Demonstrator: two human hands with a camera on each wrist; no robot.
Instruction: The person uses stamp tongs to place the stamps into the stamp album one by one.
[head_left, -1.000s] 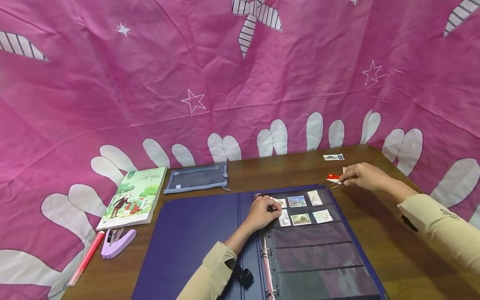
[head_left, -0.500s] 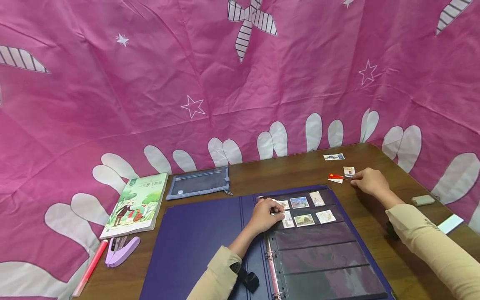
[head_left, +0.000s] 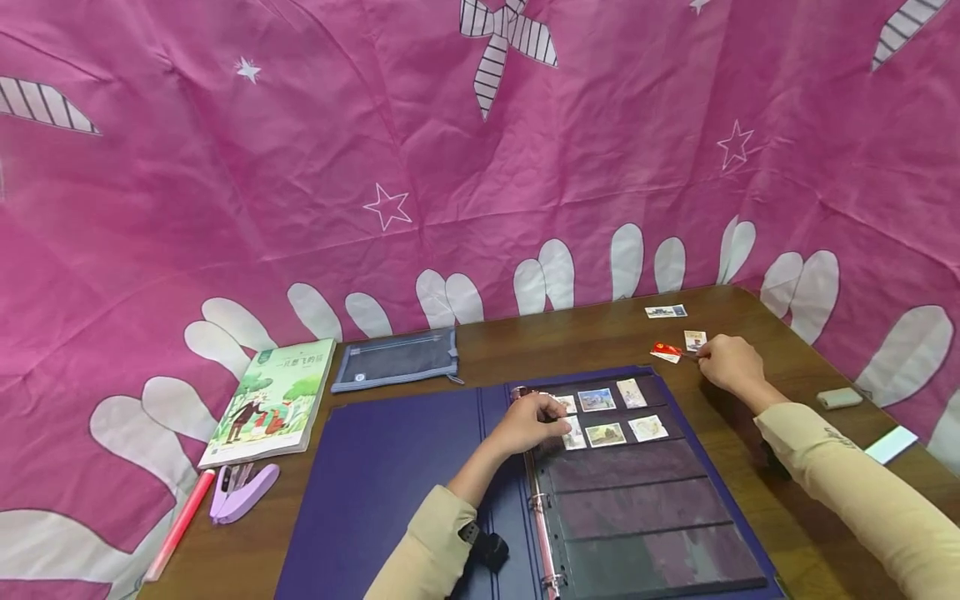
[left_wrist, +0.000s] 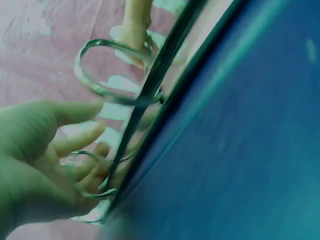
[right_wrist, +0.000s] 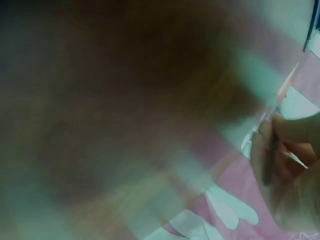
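My right hand (head_left: 731, 364) grips slim tweezers (right_wrist: 270, 160), with their tips at a red and white stamp (head_left: 666, 351) on the right of the table. Just behind lies a small pale stamp (head_left: 694, 340). My left hand (head_left: 531, 423) hovers at the ring side of a black pocket page (head_left: 637, 521) in the open blue album (head_left: 397, 467). In the left wrist view its thumb and fingers are spread apart, holding nothing, beside the metal rings (left_wrist: 82, 65). Two rows of stamps, among them a blue one (head_left: 596, 400), fill the page's top pockets; the left hand partly hides the leftmost ones.
Another stamp (head_left: 666, 311) lies near the table's back edge. At the right are an eraser-like block (head_left: 839, 397) and a white strip (head_left: 891, 444). A mesh pouch (head_left: 397, 358), book (head_left: 273, 400), purple stapler-like tool (head_left: 243, 493) and red pen (head_left: 180, 525) lie left.
My right hand has drawn back a little to the right, uncovering the pale stamp. The red stamp now looks tilted at the tweezers' tips. My left hand has stayed by the rings, its fingers slightly looser.
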